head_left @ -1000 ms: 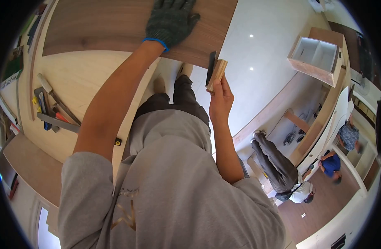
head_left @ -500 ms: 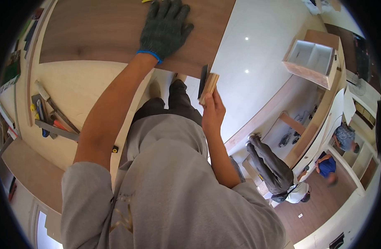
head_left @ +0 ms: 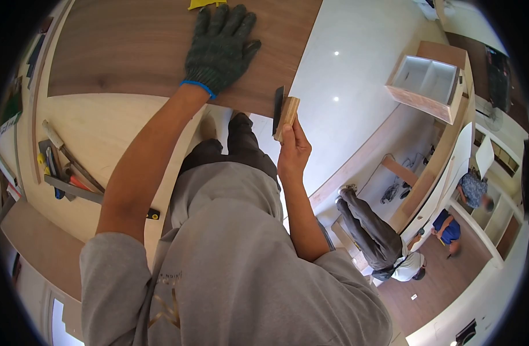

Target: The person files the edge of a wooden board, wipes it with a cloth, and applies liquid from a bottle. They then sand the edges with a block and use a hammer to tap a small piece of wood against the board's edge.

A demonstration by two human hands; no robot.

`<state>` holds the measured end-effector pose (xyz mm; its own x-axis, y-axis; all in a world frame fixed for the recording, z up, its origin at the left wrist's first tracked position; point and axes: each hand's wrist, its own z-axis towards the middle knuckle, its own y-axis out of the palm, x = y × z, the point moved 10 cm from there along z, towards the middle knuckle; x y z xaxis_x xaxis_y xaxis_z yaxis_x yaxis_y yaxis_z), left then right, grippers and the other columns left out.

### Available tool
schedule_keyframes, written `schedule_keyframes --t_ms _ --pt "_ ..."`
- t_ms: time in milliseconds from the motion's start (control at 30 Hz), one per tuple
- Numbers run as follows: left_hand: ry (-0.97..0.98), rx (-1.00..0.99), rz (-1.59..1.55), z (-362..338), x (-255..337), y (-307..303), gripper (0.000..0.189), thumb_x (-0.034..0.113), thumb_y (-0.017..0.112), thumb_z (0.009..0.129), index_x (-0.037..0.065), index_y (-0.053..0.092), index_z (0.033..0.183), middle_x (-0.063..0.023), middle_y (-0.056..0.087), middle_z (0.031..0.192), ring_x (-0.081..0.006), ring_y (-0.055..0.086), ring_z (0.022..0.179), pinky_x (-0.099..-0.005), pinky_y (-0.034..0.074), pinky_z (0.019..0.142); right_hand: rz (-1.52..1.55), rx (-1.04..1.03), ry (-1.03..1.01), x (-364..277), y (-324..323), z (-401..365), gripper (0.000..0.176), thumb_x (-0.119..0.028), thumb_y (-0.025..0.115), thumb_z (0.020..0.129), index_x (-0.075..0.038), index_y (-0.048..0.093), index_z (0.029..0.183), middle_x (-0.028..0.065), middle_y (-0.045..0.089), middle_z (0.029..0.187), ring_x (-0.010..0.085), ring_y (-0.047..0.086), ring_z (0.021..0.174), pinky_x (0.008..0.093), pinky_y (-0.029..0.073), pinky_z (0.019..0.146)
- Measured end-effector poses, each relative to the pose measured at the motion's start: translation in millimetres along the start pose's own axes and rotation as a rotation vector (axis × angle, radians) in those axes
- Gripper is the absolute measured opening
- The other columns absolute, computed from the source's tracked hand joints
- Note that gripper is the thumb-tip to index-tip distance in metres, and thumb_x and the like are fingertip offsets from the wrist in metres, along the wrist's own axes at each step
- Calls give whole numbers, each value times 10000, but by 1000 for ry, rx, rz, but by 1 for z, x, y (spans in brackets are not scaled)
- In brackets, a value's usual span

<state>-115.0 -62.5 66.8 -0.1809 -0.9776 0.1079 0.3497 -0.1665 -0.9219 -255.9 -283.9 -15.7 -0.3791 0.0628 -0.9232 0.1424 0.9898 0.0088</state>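
the left hand, gloved, lies palm down on the brown board, fingers slightly apart, pointing away from the body. the right hand reaches forward, pinching the near end of a wooden block by the board's corner. the block's long axis points away from the body, tilted slightly right, beside a dark flat piece.
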Motion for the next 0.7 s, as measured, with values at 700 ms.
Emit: schedule_keyframes --t_ms 700 --pt "-42 -77 -91 -3 -5 4 576 408 512 978 10 537 1394 -229 483 1469 -449 390 1390 -589 195 1195 -54 39 -53 -5 1 11 491 -179 578 1030 86 475 1430 145 612 1335 159 587 1179 296 470 1007"
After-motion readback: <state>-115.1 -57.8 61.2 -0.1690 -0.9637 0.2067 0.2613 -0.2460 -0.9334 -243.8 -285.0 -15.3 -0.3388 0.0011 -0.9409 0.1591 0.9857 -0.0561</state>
